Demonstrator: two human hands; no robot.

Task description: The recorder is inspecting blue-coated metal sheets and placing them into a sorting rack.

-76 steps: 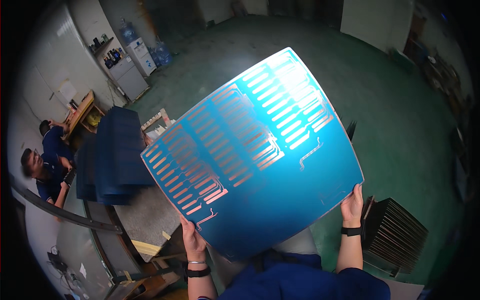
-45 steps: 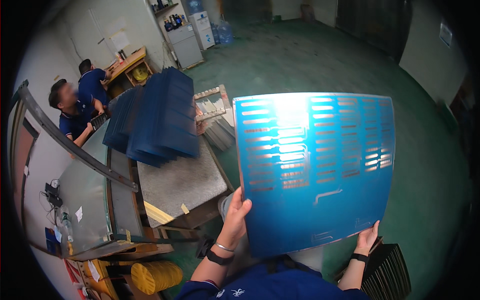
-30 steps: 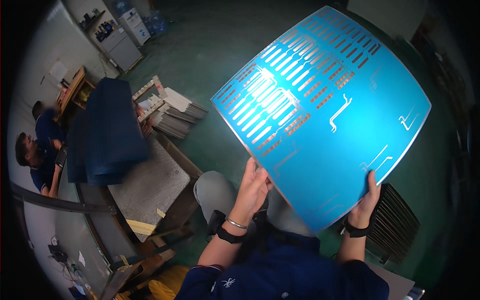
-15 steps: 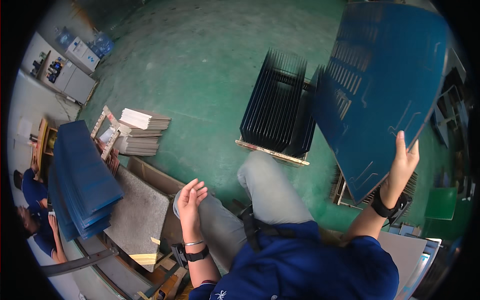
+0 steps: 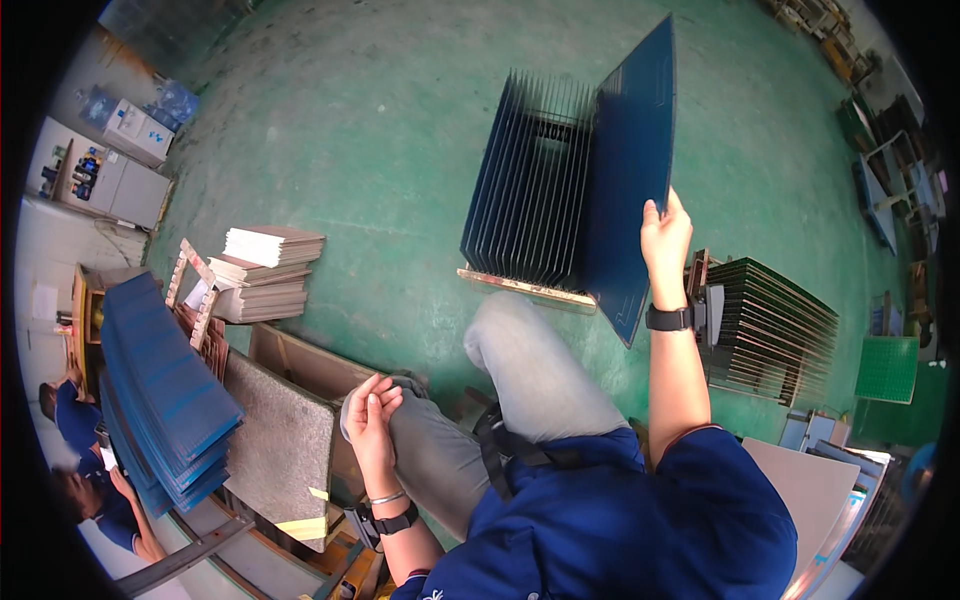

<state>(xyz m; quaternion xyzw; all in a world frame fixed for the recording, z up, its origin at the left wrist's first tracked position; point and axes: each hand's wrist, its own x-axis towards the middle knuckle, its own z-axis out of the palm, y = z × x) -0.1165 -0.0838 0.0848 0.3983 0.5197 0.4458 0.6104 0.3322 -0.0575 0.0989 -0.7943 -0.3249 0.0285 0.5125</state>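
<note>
A large thin blue panel [image 5: 632, 140] with fine pale line marks stands on edge, gripped along its right edge by my right hand [image 5: 667, 240]. Against the panel's left side is a floor rack [image 5: 527, 292] filled with several upright dark panels [image 5: 520, 190]. Whether the held panel sits in the rack or just beside it, I cannot tell. My left hand [image 5: 372, 418] hovers by my left knee, palm turned up, fingers loosely bent and holding nothing.
Right of my arm stands another rack of panels [image 5: 770, 325]. On the left, blue panels [image 5: 165, 385] lie fanned beside a grey speckled board [image 5: 280, 440]. Brownish boards [image 5: 262, 275] are stacked beyond. Two people in blue [image 5: 75, 410] are at the far left.
My right hand has carried the blue panel leftward to the rack and turned it from face-on to nearly edge-on. The second rack on the right has come into fuller view.
</note>
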